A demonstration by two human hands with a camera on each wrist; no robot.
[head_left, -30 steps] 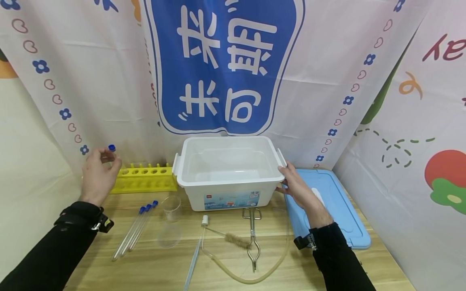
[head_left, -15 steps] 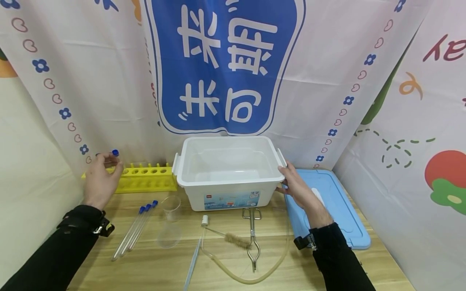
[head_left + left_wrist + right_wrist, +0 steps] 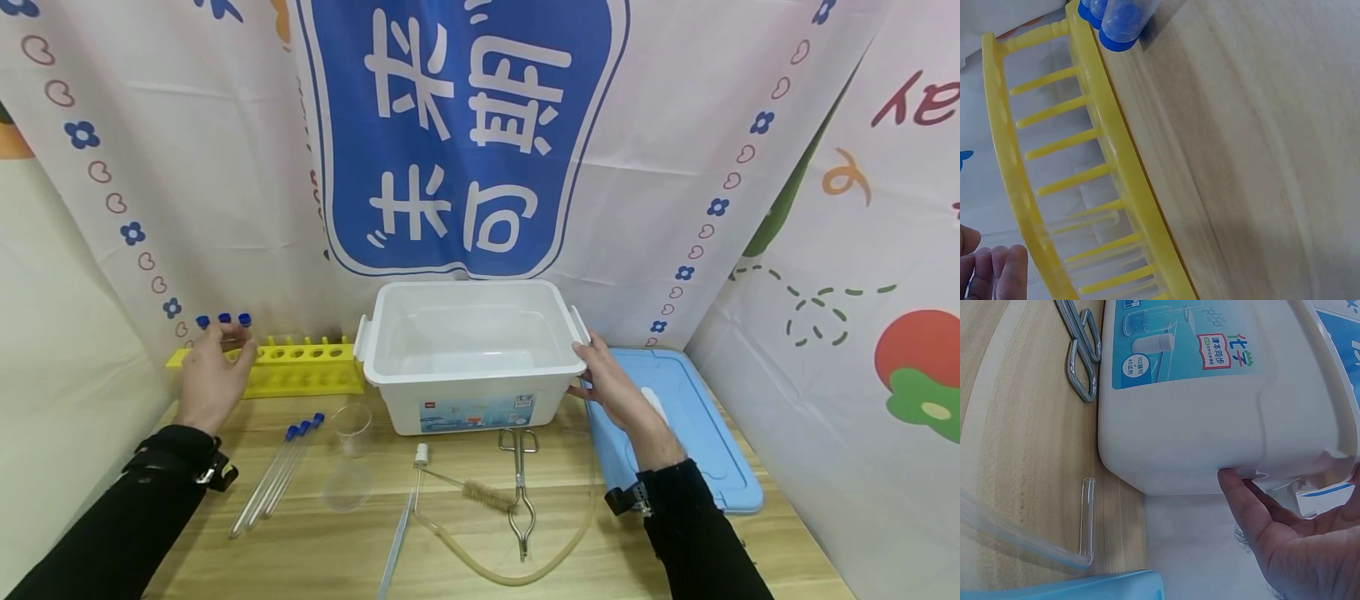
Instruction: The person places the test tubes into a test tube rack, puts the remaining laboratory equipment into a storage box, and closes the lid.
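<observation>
My left hand [image 3: 213,375] pinches a clear blue-capped test tube [image 3: 1088,221] at the left part of the yellow test tube rack [image 3: 307,379]. In the left wrist view the tube's rounded end passes through the rack's upper bar, between its pegs. Two more blue-capped tubes stand in the rack beside it. My right hand [image 3: 611,379] grips the right end of the white plastic bin [image 3: 468,408], fingertips under its rim by the handle. Three capped test tubes [image 3: 277,475] lie on the table in front of the rack.
A clear beaker [image 3: 352,429] stands right of the loose tubes. Crucible tongs [image 3: 521,483], a test tube brush [image 3: 487,496], tweezers [image 3: 396,546] and rubber tubing [image 3: 517,581] lie before the bin. The blue lid [image 3: 697,433] lies at right. A printed curtain [image 3: 637,167] hangs close behind.
My left hand has lowered the test tube into the rack and shifted slightly right; its cap dropped level with the two beside it. My right hand stays at the bin.
</observation>
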